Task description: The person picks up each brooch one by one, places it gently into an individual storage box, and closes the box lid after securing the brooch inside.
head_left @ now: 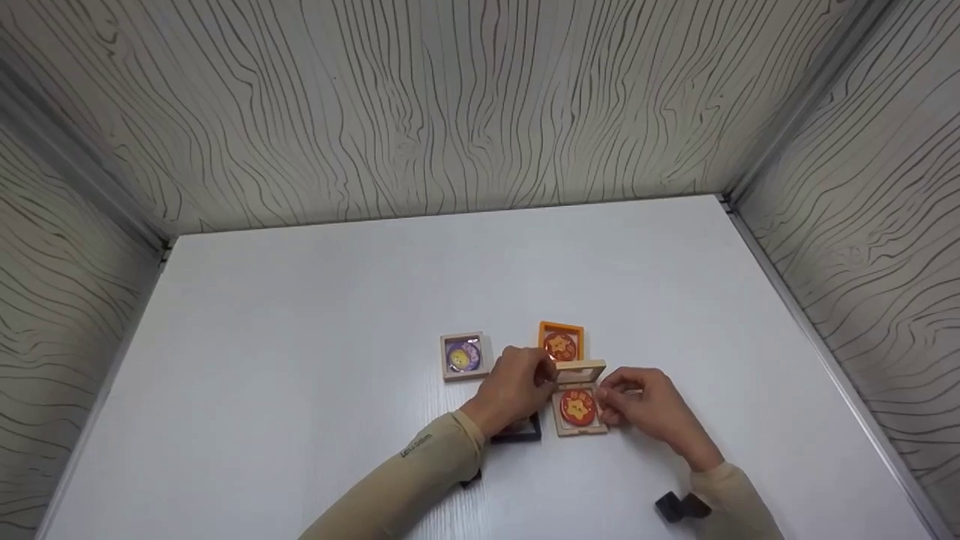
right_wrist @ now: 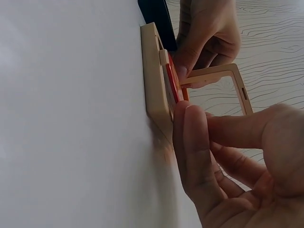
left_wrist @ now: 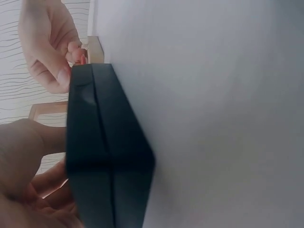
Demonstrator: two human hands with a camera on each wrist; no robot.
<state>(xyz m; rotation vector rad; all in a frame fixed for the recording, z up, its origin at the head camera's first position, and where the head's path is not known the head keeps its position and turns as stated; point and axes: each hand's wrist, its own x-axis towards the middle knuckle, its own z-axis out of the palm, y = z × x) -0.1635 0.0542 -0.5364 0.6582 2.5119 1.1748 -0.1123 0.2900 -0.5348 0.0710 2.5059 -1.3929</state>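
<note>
A beige display case (head_left: 581, 430) lies with its framed lid (right_wrist: 242, 90) raised. Inside is a round red badge (head_left: 577, 407) with a yellow star. My left hand (head_left: 514, 386) is at the lid's left side, thumb and fingers pinching its edge. From the right, my right hand (head_left: 649, 409) has its fingertips at the badge's right edge, seemingly pinching it; in the right wrist view the fingers (right_wrist: 194, 130) hide the exact contact. A dark case (left_wrist: 111, 142) stands beneath my left wrist, partly covered by it in the head view.
Behind the open case lies an orange-framed case (head_left: 561, 341) with a red star badge. To the left is a pale wooden case (head_left: 463, 357) holding a purple badge. All lie on a white table (head_left: 315, 322) with patterned walls around it.
</note>
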